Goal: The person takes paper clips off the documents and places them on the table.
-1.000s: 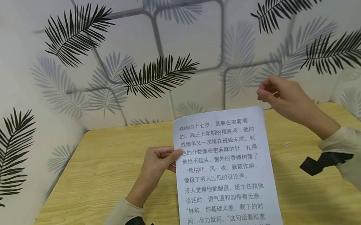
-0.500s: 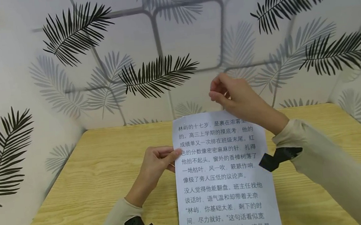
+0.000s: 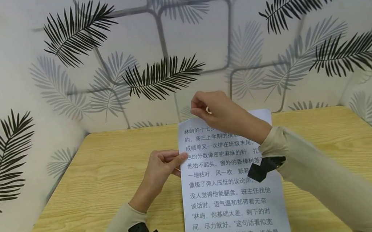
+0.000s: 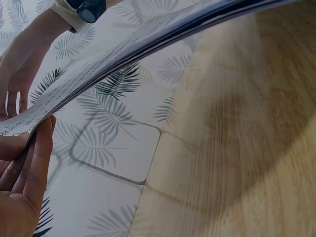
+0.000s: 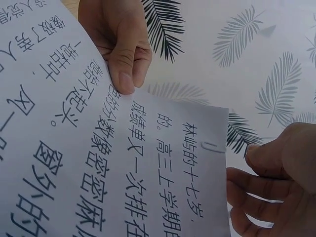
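Note:
A stack of white sheets (image 3: pixel 232 199) printed with Chinese text stands tilted up over the table, its layered edges showing in the left wrist view. My left hand (image 3: pixel 164 168) pinches its left edge, thumb on the printed face and fingers behind. At the top left corner, a small paper clip (image 5: pixel 213 148) shows as a thin U-shaped loop in the right wrist view. My right hand (image 3: pixel 219 109) hovers at the top edge by that corner, fingers loosely curled. In the right wrist view its thumb (image 5: pixel 266 157) and fingers stand apart, with nothing visible between them.
The wooden table (image 3: pixel 111 165) runs back to a wall (image 3: pixel 195 31) with a leaf pattern. Black wrist mounts (image 3: pixel 267 168) sit on both sleeves. A tiny light object (image 4: pixel 186 86) lies on the table in the left wrist view.
My right hand has swung left from beyond the stack's top right corner to its top left, dipping at the end. The left hand and the sheets have hardly moved.

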### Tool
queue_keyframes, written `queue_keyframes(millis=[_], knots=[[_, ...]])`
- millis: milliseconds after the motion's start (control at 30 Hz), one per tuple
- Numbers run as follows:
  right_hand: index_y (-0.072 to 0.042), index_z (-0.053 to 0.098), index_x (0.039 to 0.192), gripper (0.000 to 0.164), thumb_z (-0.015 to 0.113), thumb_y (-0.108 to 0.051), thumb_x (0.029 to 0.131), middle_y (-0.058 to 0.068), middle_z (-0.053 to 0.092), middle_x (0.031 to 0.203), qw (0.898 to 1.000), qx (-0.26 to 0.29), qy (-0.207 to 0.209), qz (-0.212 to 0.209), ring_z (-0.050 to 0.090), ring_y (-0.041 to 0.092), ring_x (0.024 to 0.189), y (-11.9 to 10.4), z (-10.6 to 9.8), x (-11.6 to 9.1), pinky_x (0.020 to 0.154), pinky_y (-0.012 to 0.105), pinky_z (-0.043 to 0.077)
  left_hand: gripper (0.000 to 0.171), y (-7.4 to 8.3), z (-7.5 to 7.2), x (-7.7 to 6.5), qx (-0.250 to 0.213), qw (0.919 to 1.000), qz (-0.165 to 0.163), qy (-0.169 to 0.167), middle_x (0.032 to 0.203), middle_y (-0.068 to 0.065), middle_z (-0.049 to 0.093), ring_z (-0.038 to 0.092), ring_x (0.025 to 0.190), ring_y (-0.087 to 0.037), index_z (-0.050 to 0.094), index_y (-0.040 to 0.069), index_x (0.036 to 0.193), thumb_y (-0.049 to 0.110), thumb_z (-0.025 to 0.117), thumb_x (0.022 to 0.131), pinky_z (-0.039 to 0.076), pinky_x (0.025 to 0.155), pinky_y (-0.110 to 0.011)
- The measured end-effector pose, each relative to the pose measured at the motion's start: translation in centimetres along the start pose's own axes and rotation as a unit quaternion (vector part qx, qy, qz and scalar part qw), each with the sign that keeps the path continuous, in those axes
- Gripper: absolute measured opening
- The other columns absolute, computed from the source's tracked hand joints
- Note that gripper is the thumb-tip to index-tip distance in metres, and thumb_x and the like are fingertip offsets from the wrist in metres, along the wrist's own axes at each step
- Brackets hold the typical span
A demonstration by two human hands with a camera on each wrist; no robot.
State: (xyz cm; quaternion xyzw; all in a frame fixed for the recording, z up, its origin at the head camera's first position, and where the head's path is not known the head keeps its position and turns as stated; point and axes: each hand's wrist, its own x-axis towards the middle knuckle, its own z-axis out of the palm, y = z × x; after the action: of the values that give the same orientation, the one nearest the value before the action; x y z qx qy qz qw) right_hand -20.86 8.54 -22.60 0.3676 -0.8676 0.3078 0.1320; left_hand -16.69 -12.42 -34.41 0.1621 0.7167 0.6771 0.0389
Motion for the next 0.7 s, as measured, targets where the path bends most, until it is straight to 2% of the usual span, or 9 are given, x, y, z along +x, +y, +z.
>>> queue_keyframes(millis=[367, 700], knots=[[-0.003, 0.061, 0.088, 0.006, 0.064, -0.005, 0.093, 0.006, 0.067, 0.083, 1.0, 0.001, -0.009, -0.008, 0.061, 0.017, 0.077, -0.1, 1.0, 0.1, 0.071, 0.029, 0.052, 0.02, 0.2, 0.4, 0.0, 0.003, 1.0, -0.006, 0.002, 0.089, -0.019, 0.072, 0.069, 0.067, -0.016, 0.068, -0.013, 0.104, 0.002, 0.064, 0.092, 0.058, 0.057, -0.028], [-0.004, 0.059, 0.086, 0.009, 0.062, -0.005, 0.094, 0.004, 0.063, 0.077, 1.0, -0.01, -0.029, -0.003, 0.055, 0.016, 0.068, -0.4, 1.3, 0.2, 0.06, 0.026, 0.047, 0.02, -0.1, 0.6, -0.2, -0.008, 0.9999, 0.009, 0.01, 0.086, -0.019, 0.072, 0.069, 0.066, -0.017, 0.068, -0.014, 0.103, 0.003, 0.064, 0.092, 0.058, 0.056, -0.028]])
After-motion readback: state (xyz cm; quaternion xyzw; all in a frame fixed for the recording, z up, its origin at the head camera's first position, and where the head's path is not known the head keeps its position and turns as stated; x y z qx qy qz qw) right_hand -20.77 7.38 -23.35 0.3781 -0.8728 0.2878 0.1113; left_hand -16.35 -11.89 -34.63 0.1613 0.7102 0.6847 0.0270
